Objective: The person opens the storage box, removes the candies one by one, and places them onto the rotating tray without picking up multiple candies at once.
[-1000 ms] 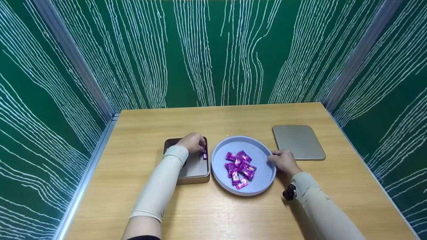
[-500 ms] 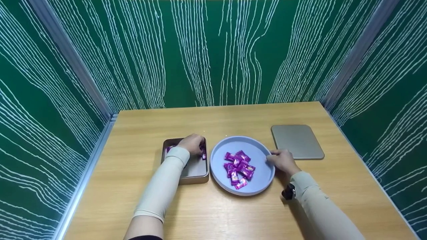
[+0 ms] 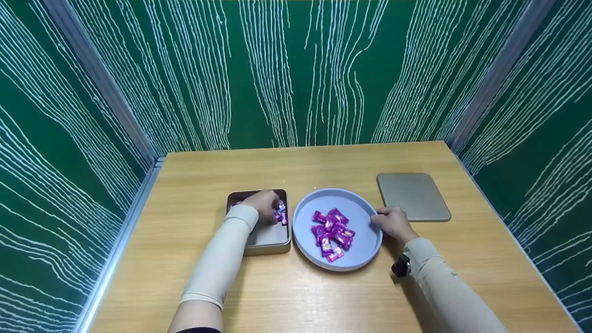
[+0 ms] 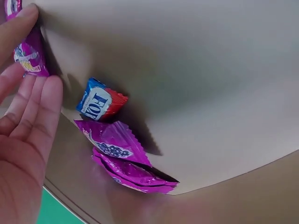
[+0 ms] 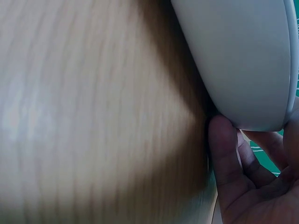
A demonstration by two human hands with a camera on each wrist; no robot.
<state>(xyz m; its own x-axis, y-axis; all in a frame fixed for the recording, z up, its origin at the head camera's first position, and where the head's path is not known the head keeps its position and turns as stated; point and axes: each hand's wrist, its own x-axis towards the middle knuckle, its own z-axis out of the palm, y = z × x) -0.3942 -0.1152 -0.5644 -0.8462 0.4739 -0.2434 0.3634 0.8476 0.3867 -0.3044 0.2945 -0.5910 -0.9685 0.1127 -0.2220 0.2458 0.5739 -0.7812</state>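
My left hand (image 3: pixel 262 204) reaches into a rectangular metal tin (image 3: pixel 268 249). In the left wrist view its thumb and fingers pinch a purple wrapped candy (image 4: pixel 32 58), with part of another wrapper showing beside the thumb. Two more purple candies (image 4: pixel 112 142) and a blue-and-red one (image 4: pixel 100 100) lie along the tin's wall. On the right, my right hand (image 3: pixel 393 223) grips the rim of a round pale blue plate (image 3: pixel 307 208), thumb over the edge and fingers against its outside. A pile of purple candies (image 3: pixel 340 235) lies in the plate.
A flat metal lid (image 3: pixel 414 198) lies at the right on the wooden table (image 3: pixel 305 296). Tin and plate stand side by side, almost touching. Green panels with white lines (image 3: pixel 259 83) enclose the back and sides.
Inside the tin, my left hand has shifted slightly left and toward me, uncovering candies by the right wall. The right hand and the plate stay in place.
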